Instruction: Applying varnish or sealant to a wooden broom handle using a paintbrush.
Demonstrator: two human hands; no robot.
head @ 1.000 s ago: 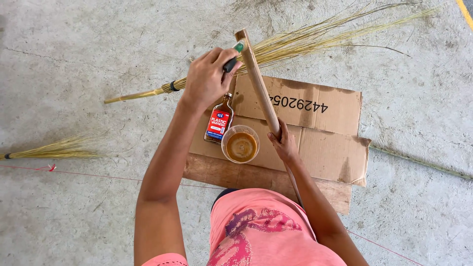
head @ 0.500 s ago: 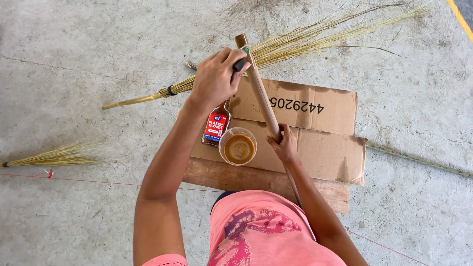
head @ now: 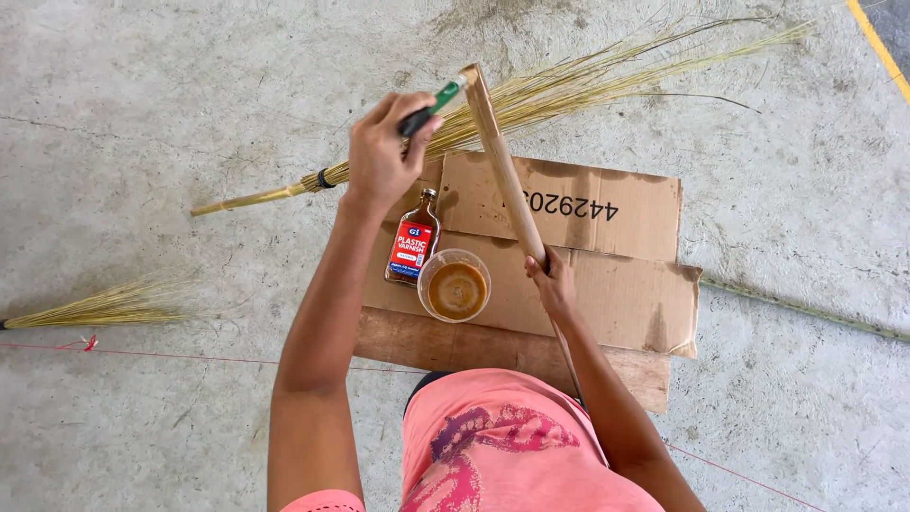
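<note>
Fingers [head: 403,128] pinch brush [head: 438,102]; bottle [head: 413,242], cup [head: 455,285] below

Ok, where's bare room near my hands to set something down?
Free: the cardboard sheet to the right of the right hand, and the concrete floor beyond the long broom. Crowded: between the arms, where the small bottle and the cup of brown liquid stand close beside the wooden stick, under the left hand and its brush.

left arm stretched forward, its hand [head: 381,156] closed in a fist-like grip, fingers curled; right arm bent closer in, hand [head: 553,283] wrapped shut, knuckles up.
</note>
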